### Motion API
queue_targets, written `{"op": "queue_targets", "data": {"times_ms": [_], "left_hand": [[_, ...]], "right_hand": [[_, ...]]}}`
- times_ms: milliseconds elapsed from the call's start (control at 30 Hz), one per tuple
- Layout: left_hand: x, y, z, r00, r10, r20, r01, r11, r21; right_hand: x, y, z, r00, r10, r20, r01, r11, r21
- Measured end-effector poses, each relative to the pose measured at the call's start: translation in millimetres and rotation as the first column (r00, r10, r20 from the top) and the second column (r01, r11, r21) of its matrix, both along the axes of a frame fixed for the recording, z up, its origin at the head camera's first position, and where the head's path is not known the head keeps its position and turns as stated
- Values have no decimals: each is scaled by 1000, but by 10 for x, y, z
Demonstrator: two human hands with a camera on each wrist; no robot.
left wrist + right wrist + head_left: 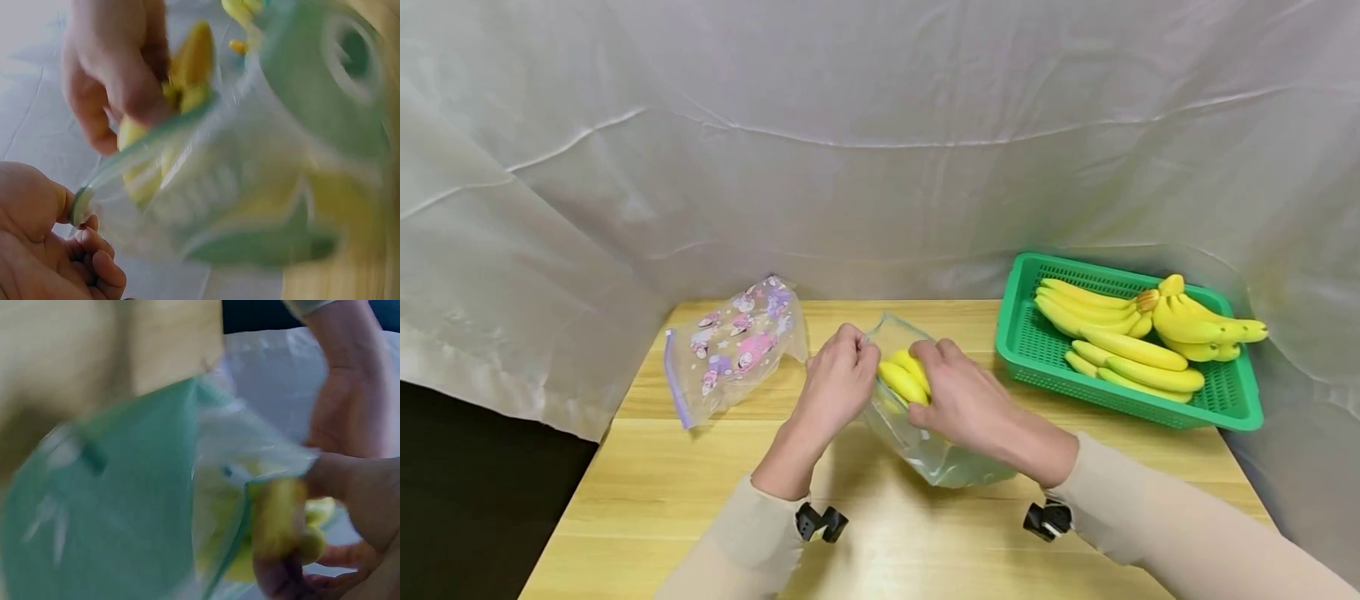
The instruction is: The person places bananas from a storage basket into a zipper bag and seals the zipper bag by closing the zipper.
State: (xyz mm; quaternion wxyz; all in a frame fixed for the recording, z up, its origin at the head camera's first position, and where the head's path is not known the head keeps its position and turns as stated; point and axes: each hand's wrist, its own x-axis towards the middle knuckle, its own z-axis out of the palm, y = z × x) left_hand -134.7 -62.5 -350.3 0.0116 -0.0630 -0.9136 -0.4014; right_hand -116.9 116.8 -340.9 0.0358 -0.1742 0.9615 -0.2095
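Above the middle of the table, my left hand (841, 377) pinches the rim of a clear and green plastic zip bag (958, 467) between thumb and finger. My right hand (962, 400) grips a small bunch of yellow bananas (902, 379) at the bag's mouth. In the left wrist view the bananas (194, 59) are partly inside the bag (281, 162), seen through its clear side. The bag's green printed side (119, 506) fills much of the right wrist view, blurred. There the right fingers curl round the bananas (280, 515).
A green basket (1011, 333) with several bananas (1138, 358) stands at the table's back right. At the back left lies a clear zip bag with pink and purple prints (733, 354). Grey-white cloth (880, 192) hangs behind the wooden table (647, 500).
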Motion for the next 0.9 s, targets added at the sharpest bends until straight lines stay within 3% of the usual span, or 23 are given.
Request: {"op": "queue_targets", "data": {"times_ms": [133,300,400,500,600,733,800,900], "left_hand": [[-9,7,-7,999,13,-37,-14,1000,-24],[14,54,48,993,-24,-119,20,999,-33],[79,97,106,984,-54,-167,51,998,-21],[179,139,152,982,-86,-166,85,996,-16],[254,188,156,987,-118,-107,117,993,-10],[267,217,128,993,-116,-38,117,993,31],[236,200,106,993,-83,-82,83,997,-10],[166,133,59,972,-7,-235,-40,980,-195]], "right_hand": [[43,89,236,995,83,-55,-78,993,91],[34,92,402,981,189,37,-192,966,172],[14,76,420,990,137,43,-143,965,221],[-37,66,406,996,0,-90,20,977,213],[-98,24,307,958,-113,-265,154,978,138],[-141,-93,-6,911,-169,-377,188,982,16],[-133,-140,-184,904,-169,-393,172,985,-29],[-97,-205,-351,912,-132,-388,124,991,-45]]}}
